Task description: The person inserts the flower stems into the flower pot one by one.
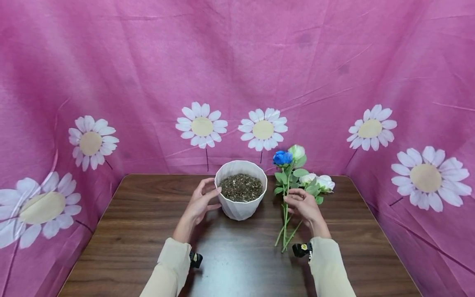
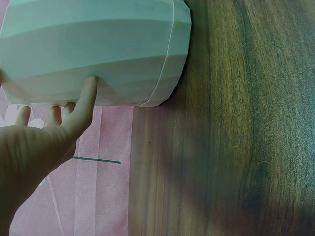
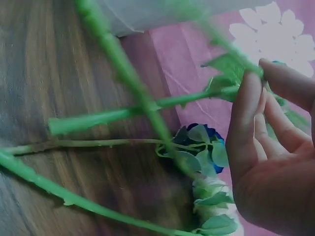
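My left hand is at the left side of a white faceted flowerpot filled with dark soil. Its thumb touches the pot wall and the other fingers reach along the far side. To the right, my right hand pinches a green rose stem between thumb and forefinger. A blue rose and a white rose stand out above this hand. More white roses lie just behind it, and several cut stems cross below the fingers.
Everything stands on a dark wooden table. A pink cloth with printed daisies hangs around its back and sides, close behind the pot and roses. Small black cameras sit at both wrists.
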{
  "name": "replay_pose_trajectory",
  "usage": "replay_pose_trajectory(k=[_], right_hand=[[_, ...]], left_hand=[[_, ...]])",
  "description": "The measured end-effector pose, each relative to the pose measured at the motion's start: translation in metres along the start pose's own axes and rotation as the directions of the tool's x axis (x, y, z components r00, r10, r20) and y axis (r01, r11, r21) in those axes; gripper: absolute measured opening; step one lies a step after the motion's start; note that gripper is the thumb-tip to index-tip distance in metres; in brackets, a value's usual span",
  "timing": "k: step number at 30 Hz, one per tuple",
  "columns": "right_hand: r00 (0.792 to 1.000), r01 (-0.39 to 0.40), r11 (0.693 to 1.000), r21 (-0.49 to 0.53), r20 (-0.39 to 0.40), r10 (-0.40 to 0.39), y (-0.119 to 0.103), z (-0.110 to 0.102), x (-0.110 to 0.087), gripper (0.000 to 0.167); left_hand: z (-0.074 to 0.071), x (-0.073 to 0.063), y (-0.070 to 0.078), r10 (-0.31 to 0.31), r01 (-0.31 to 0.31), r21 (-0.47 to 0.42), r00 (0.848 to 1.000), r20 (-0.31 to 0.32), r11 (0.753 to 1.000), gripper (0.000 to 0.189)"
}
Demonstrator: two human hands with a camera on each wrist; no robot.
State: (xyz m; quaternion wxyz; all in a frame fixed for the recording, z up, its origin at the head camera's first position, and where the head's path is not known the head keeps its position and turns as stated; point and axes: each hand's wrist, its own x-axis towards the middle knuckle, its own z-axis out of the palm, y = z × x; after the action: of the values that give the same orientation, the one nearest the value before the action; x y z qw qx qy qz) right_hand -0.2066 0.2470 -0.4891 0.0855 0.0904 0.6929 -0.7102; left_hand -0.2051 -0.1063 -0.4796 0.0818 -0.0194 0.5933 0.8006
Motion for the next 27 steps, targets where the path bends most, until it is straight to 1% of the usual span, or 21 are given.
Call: replay_pose_trajectory(k=[3,6,10,12,15,17,19,21,23,27], right_hand=[[0.997,0.061,0.995,-0.081,-0.041,-0.064,-0.004,0.001,-0.001,0.046],[0.989,0.107,0.983,-0.146,-0.084,-0.12,-0.011,0.003,-0.003,0.045],[0.972,0.146,0.974,-0.175,-0.157,-0.174,-0.016,0.005,-0.004,0.044],[0.962,0.166,0.976,-0.144,-0.193,-0.192,-0.018,0.007,-0.003,0.043],[0.953,0.196,0.979,-0.049,-0.227,-0.202,-0.02,0.011,-0.003,0.04],[0.951,0.209,0.978,0.027,-0.24,-0.197,-0.022,0.013,-0.003,0.035],[0.953,0.209,0.975,0.079,-0.241,-0.185,-0.023,0.013,-0.003,0.032],[0.955,0.199,0.974,0.108,-0.243,-0.169,-0.024,0.013,-0.003,0.03],[0.958,0.188,0.976,0.112,-0.242,-0.157,-0.026,0.013,-0.004,0.03],[0.954,0.187,0.972,0.145,-0.263,-0.145,-0.033,0.017,-0.005,0.032]], left_hand=[[0.0,0.0,0.0,0.006,-0.006,0.004,1.0,0.003,1.0,0.051],[0.0,0.001,0.0,0.009,-0.009,0.003,1.0,0.003,1.0,0.051],[0.0,0.0,0.001,0.003,-0.003,0.002,1.0,-0.002,1.0,0.05],[0.001,-0.001,0.001,0.0,0.0,0.0,1.0,-0.006,1.0,0.049],[0.001,-0.001,0.001,0.001,-0.001,-0.001,1.0,-0.011,1.0,0.049],[0.001,0.0,0.001,0.003,-0.003,0.002,1.0,-0.011,1.0,0.05],[0.001,0.0,0.001,0.003,-0.003,0.003,1.0,-0.008,1.0,0.05],[0.0,0.0,0.0,0.002,-0.002,0.004,1.0,-0.005,1.0,0.051],[0.0,0.0,0.0,0.001,-0.001,0.006,1.0,-0.003,1.0,0.051],[0.0,0.001,-0.001,0.0,0.0,0.003,1.0,-0.004,1.0,0.051]])
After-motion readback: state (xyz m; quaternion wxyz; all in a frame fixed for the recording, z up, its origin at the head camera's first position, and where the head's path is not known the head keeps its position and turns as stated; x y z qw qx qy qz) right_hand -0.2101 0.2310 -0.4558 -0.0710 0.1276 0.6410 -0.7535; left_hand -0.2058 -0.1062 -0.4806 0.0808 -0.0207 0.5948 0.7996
